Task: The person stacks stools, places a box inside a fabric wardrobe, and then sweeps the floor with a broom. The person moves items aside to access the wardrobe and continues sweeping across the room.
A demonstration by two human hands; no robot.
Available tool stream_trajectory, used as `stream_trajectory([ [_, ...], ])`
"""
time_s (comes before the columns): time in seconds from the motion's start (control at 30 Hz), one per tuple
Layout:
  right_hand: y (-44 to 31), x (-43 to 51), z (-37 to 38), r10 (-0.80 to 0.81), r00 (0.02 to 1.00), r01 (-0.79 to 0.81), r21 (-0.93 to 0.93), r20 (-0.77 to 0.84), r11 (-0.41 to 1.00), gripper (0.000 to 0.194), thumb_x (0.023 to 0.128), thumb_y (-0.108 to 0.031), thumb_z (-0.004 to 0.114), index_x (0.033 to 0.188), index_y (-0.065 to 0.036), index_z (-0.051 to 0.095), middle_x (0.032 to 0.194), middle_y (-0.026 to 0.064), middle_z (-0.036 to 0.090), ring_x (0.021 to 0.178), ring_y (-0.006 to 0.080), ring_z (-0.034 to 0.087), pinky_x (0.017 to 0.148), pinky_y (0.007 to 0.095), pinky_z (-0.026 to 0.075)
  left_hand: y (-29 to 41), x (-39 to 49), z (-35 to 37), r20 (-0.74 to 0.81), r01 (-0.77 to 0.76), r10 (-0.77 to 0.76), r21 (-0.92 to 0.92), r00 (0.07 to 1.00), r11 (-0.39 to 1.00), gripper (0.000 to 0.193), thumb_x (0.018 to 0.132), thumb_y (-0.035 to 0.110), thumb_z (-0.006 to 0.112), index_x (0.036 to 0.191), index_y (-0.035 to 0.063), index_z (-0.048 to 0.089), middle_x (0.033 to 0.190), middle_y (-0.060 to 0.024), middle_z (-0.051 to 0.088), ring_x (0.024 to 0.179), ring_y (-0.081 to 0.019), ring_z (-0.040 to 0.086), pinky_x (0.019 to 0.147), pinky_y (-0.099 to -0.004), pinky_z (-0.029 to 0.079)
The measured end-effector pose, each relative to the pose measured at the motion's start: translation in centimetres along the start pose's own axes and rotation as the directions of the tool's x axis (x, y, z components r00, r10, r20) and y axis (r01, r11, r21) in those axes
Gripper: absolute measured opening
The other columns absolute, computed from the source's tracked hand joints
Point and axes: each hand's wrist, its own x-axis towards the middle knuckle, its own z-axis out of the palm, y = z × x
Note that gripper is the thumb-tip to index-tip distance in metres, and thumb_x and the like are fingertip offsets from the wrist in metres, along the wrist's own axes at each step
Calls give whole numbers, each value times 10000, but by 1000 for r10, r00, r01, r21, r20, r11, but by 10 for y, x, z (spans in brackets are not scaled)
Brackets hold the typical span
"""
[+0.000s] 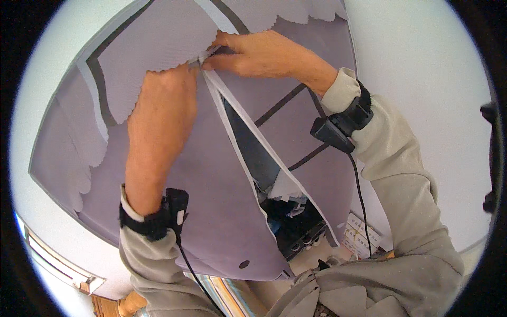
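Observation:
A purple-grey fabric wardrobe cover (214, 190) hangs in front of me. Its front parts in a long slit with white edging (257, 138), narrow at the top and wide below. At the top of the slit, my right hand (265, 55) pinches the edging between thumb and fingers. My left hand (162, 107) is raised just left of the same spot, its fingers hidden under the scalloped valance (158, 43). Inside the opening I see dark clothing (285, 214) and a pale cloth (283, 186).
Each wrist wears a black strap with a small device (334, 132) and a trailing cable (360, 194). White wall (427, 99) stands to the right. Boxes with writing (358, 235) sit low at right. Striped fabric (227, 295) and a wooden piece of furniture (105, 305) lie below.

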Motion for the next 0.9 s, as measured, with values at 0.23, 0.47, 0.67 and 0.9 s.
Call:
stream_trajectory([
  [0.23,-2,8,12,-131,982,122,-69,-138,990,360,954,-393,521,1206,-156,621,949,155,702,853,372,680,781,457,547,-12,-41,-16,-173,-171,195,144,965,975,344,813,1,606,1155,18,631,1139,-142,614,891,-304,675,710,-381,540],
  [0.47,7,5,18,27,999,-26,-49,29,998,370,968,-372,491,1176,-97,624,977,166,700,868,365,679,804,441,545,-20,-40,1,64,-21,17,66,998,998,377,853,107,647,1216,21,587,1193,-178,618,1041,-348,633,840,-398,507],
  [0.67,-7,6,9,-39,999,38,26,17,999,331,971,-333,498,1153,-85,621,946,175,694,852,371,671,801,431,530,-59,-24,7,313,38,17,-168,950,985,393,826,201,702,1146,-16,631,1077,-188,651,955,-342,630,850,-376,496],
  [0.9,1,11,5,-175,982,148,280,76,948,243,945,-248,569,1064,-47,636,850,145,672,788,301,619,798,351,487,-81,-12,16,365,352,-166,-532,916,770,253,903,229,646,1006,9,715,906,-61,685,823,-157,618,785,-293,481],
])
